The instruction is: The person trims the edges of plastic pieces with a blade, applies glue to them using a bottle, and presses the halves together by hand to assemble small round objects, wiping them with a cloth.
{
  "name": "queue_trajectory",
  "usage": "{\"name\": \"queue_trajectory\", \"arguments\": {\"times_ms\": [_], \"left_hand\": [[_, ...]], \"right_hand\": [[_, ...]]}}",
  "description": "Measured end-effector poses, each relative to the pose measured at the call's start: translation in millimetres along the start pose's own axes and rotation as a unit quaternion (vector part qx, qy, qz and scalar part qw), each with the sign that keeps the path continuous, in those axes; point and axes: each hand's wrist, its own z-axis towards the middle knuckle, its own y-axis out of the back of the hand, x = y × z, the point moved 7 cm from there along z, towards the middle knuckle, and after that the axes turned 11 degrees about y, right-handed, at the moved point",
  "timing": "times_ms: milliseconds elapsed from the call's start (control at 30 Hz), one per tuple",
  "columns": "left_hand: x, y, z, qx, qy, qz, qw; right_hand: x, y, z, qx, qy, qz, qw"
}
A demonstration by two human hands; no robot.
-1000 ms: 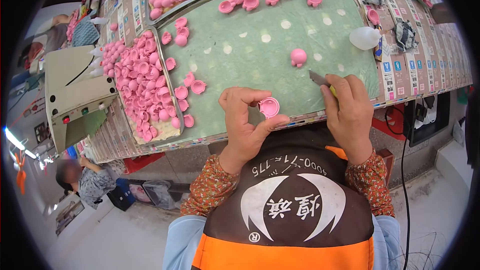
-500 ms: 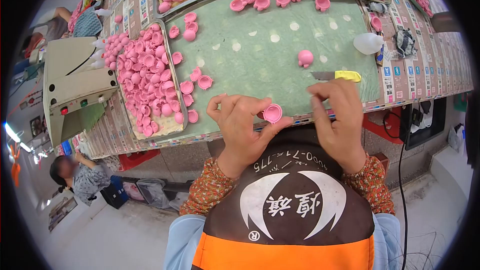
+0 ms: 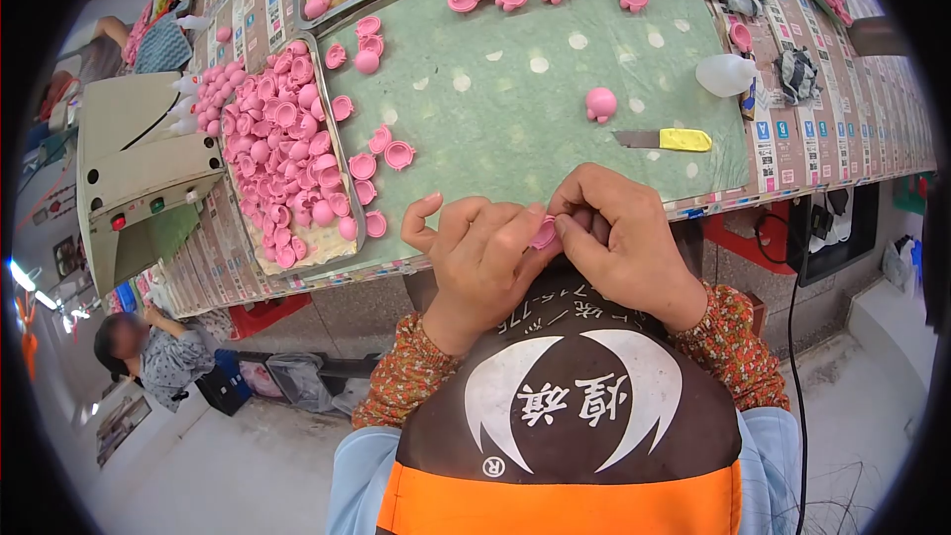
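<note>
Between the fingertips of my left hand [image 3: 487, 250] is a small pink cup-shaped piece [image 3: 543, 232], partly covered by fingers. My right hand [image 3: 619, 238] meets it from the right, thumb and index finger pinched at the piece's edge; whether they hold anything else is hidden. A knife with a yellow handle [image 3: 686, 140] lies on the green mat [image 3: 475, 139] beyond my right hand. Just above the knife on the mat sits a round pink piece [image 3: 600, 104].
A tray [image 3: 342, 154] heaped with pink pieces is at the left, beside a beige machine [image 3: 149, 154]. More pink pieces fill trays at the back. A white bottle [image 3: 725, 74] lies at the right. A person [image 3: 163, 352] is at the far left.
The knife has been let go and lies on the mat. My right hand has moved left and inward to the pink piece in my left hand.
</note>
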Motion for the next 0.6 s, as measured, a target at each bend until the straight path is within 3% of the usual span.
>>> {"name": "queue_trajectory", "arguments": {"times_ms": [233, 367, 467, 533, 600], "left_hand": [[-3.5, -1.6, -3.0, -0.053, -0.054, 0.02, 0.997], [-0.2, -1.6, -3.4, -0.058, -0.045, 0.005, 0.997], [1.0, 1.2, -2.7, -0.057, -0.048, -0.02, 0.997], [17.7, -0.2, 3.2, 0.007, 0.06, -0.196, 0.979], [26.7, -6.0, -2.5, 0.021, 0.093, -0.233, 0.968]], "right_hand": [[-21.2, -11.6, -5.0, -0.035, -0.11, 0.098, 0.989], [-23.0, -12.2, -4.8, -0.033, -0.114, 0.084, 0.989], [-28.1, -15.6, -5.2, -0.036, -0.106, 0.184, 0.977], [-24.4, -13.6, -5.0, -0.049, -0.157, 0.268, 0.949], [-28.0, -13.7, -5.1, -0.035, -0.156, 0.281, 0.946]]}}
